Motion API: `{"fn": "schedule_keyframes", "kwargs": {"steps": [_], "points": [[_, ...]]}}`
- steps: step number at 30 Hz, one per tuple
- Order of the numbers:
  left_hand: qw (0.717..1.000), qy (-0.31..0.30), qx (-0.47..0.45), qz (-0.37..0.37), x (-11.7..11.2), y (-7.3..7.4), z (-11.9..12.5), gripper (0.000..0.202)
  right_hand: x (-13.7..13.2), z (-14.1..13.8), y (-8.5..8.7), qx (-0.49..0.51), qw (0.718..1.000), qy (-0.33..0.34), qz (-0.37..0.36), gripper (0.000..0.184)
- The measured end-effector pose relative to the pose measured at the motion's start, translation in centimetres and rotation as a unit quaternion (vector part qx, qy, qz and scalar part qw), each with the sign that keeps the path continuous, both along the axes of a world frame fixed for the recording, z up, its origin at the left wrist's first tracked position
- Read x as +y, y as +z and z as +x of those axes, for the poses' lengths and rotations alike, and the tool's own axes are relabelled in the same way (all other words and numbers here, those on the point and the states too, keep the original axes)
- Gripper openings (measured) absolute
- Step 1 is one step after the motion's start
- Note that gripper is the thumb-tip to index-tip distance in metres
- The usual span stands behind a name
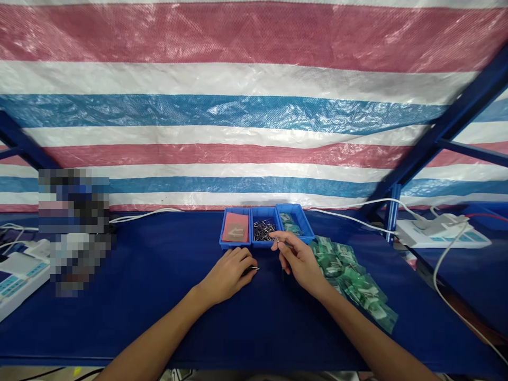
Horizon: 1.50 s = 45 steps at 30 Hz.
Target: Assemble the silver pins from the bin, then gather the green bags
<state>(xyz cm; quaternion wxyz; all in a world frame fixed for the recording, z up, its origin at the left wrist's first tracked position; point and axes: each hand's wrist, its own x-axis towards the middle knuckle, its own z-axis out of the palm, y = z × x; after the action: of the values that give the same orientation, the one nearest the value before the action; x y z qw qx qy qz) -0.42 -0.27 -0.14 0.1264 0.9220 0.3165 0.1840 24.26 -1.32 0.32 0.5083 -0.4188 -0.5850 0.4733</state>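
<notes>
My left hand rests on the blue tabletop with its fingers curled. A thin dark and silvery metal piece pokes out from between its fingertips, most of it hidden. My right hand is raised just in front of the bins, thumb and forefinger pinching a small screw-like metal piece. Beyond it stands a blue bin of loose screw-like pieces. Left of that, another blue bin holds a pink sheet and a small clear bag. The right-hand blue bin contains small green bags.
Filled green plastic bags lie piled beside my right forearm. White power strips with cables sit at both far sides. Blue metal frame posts rise at the edges, and a striped plastic sheet hangs behind the table.
</notes>
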Motion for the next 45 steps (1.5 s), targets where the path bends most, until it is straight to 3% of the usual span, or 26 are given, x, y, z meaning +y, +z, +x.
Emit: {"fn": "schedule_keyframes", "kwargs": {"steps": [14,28,39,45], "points": [[1.0,0.0,-0.004,0.003,0.0,0.1,0.0,0.013,0.1,-0.1,0.3,0.099,0.992,0.017,-0.076,0.031],[1.0,0.003,-0.001,-0.002,-0.1,0.1,0.1,0.014,-0.4,-0.3,0.1,0.046,0.998,0.013,-0.047,0.028],[1.0,0.003,-0.008,0.001,0.0,-0.1,0.0,0.014,-0.3,-0.2,1.2,0.189,0.966,0.064,-0.166,0.032],[1.0,0.001,-0.011,-0.005,0.1,-0.1,0.1,0.015,-0.3,-0.3,1.2,0.191,0.969,0.055,-0.149,0.03]]}}
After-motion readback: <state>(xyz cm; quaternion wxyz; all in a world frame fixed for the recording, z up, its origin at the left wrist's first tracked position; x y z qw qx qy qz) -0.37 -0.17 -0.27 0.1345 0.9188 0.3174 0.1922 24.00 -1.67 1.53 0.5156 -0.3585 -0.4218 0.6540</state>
